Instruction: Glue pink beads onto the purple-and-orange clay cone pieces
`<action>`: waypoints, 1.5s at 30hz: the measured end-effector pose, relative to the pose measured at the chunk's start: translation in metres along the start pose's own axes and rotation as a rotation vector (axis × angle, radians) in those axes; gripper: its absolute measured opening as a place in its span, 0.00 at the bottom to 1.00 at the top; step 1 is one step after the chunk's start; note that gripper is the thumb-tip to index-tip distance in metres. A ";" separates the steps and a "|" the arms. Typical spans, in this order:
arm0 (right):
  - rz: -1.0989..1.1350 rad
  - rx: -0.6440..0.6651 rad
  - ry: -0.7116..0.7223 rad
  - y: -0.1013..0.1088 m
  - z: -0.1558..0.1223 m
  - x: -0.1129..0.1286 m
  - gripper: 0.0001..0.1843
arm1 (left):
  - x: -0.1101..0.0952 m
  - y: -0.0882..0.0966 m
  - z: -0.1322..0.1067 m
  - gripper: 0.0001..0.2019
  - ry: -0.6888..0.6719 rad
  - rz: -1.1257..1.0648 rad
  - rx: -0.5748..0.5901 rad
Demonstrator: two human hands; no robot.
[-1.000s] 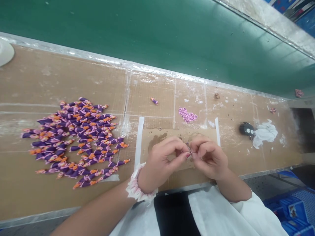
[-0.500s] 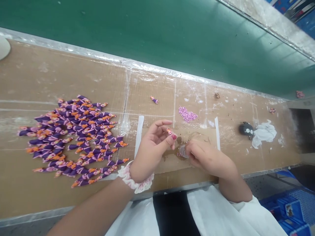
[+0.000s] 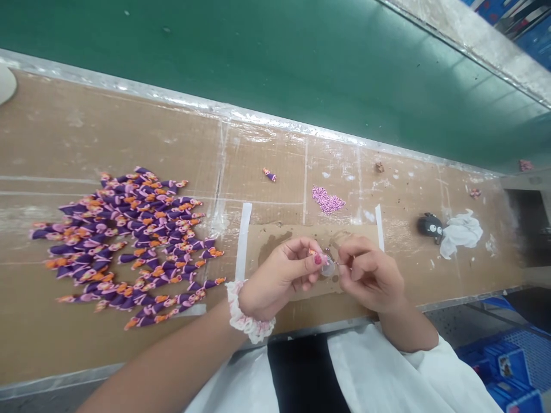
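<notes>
My left hand (image 3: 282, 278), with a frilly band at its wrist, pinches a small doll figurine (image 3: 312, 252) between thumb and fingers. Only its orange and pink end shows. Close by on the right, my right hand (image 3: 371, 274) is closed in a pinch on a thin tool (image 3: 336, 263), mostly hidden by the fingers. The tool's tip is near the figurine. Below the fingertips is a small clear round dish (image 3: 328, 269), partly covered by the hands. Under both hands lies a cardboard sheet (image 3: 269, 235) with wet-looking stains.
Many purple, pink and orange figurines (image 3: 129, 246) lie grouped at the left. One single figurine (image 3: 269, 174) lies farther back. A patch of tiny pink-purple beads (image 3: 328, 201) is beyond my hands. At right are a black object with eyes (image 3: 430, 227) and a crumpled white cloth (image 3: 462, 234).
My left hand has moved right and slightly down with the figurine, close to my right hand. My right hand has shifted a little right, lifting away from the dish, and the thin tool now shows.
</notes>
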State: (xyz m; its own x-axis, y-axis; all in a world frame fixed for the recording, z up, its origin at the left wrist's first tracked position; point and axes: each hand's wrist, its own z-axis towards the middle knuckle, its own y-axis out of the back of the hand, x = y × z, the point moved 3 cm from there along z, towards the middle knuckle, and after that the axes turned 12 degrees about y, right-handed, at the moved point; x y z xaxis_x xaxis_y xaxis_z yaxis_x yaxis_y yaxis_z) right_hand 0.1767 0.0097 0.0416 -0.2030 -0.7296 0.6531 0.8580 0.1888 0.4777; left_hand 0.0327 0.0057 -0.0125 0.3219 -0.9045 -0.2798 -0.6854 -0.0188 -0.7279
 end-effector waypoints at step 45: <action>0.015 0.107 0.036 -0.007 -0.004 0.007 0.15 | -0.012 -0.001 -0.004 0.16 0.037 0.184 0.059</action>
State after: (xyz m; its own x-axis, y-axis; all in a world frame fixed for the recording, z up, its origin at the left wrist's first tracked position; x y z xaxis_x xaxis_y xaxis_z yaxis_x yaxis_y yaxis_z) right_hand 0.1711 0.0004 0.0409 -0.1718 -0.7490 0.6399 0.8050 0.2677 0.5294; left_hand 0.0268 0.0154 -0.0058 0.1699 -0.9056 -0.3887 -0.6908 0.1719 -0.7023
